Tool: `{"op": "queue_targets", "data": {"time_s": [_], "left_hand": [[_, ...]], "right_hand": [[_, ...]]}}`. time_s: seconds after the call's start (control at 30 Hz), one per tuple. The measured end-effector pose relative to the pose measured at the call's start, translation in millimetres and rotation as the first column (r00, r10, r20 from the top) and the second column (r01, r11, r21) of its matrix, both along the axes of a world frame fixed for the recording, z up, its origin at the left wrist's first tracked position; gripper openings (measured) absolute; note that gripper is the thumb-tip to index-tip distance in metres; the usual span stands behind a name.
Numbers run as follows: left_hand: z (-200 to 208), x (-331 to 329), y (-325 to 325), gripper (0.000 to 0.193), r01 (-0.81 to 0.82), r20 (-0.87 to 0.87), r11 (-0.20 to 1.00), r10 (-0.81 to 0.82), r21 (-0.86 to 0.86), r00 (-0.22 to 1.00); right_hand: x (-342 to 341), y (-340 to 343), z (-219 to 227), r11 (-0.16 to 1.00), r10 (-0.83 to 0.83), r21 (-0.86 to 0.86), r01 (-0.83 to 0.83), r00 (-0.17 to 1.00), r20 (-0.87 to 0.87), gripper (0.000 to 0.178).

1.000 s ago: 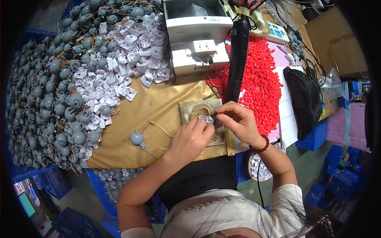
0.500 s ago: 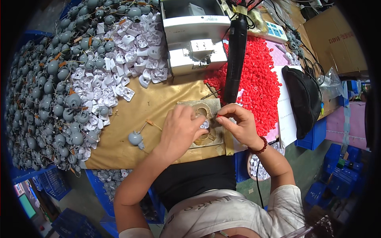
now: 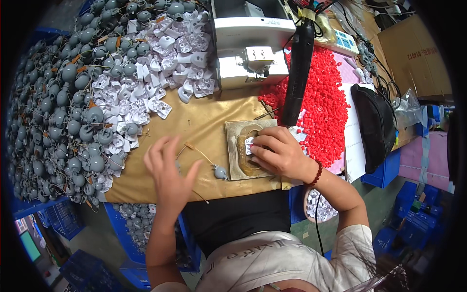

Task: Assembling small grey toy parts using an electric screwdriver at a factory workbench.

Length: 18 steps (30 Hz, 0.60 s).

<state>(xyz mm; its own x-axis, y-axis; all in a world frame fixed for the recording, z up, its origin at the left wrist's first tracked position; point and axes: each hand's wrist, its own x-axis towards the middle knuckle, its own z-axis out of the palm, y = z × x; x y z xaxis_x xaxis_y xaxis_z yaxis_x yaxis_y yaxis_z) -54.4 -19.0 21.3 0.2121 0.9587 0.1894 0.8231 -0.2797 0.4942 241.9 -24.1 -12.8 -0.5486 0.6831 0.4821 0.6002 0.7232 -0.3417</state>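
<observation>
A square fixture block [image 3: 234, 171] with a rounded hollow lies on the gold cloth. In its hollow sits a small white plastic part [image 3: 248, 145]. My right hand [image 3: 279, 155] reaches over the block from the right, fingers curled down onto the white part; a speck of red shows by the fingertips, and the thumb is mostly hidden. My left hand [image 3: 168, 168] is raised over the cloth to the left, slightly blurred, its fingers spread and holding nothing. Between the left hand and the block lies a grey ball-shaped part [image 3: 220, 172] on a thin wire, partly behind that hand.
A large heap of grey ball-shaped parts [image 3: 63, 97] covers the left side, beside a pile of white plastic parts [image 3: 160, 63]. Red caps [image 3: 323, 112] are heaped at right, under a black hanging tool [image 3: 297, 73]. A metal machine [image 3: 250, 53] stands behind; a black pouch [image 3: 372, 126] lies far right.
My left hand has left the block and moved left, fingers spreading. My right hand has moved left onto the white part. The grey ball-shaped part now lies closer to the block.
</observation>
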Motion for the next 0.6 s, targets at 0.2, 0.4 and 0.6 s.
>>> {"op": "queue_targets", "data": {"time_s": [0.2, 0.4, 0.6], "left_hand": [[-36, -32, -28, 0.049, -0.072, 0.055, 0.993, 0.078, -0.098, 0.995], [26, -1, -50, 0.048, 0.213, 0.406, 0.977, -0.203, 0.021, 0.891], [37, 29, -51, 0.043, 0.323, 0.615, 0.946, -0.258, 0.005, 0.745]], "right_hand": [[-3, -3, 5, 0.996, -0.051, -0.075, 0.050, 0.999, -0.007, 0.040], [-16, -12, 27, 0.987, 0.022, -0.145, -0.064, 0.961, -0.276, 0.062], [-28, -33, 52, 0.507, -0.033, -0.733, -0.454, 0.839, -0.543, 0.035]]}}
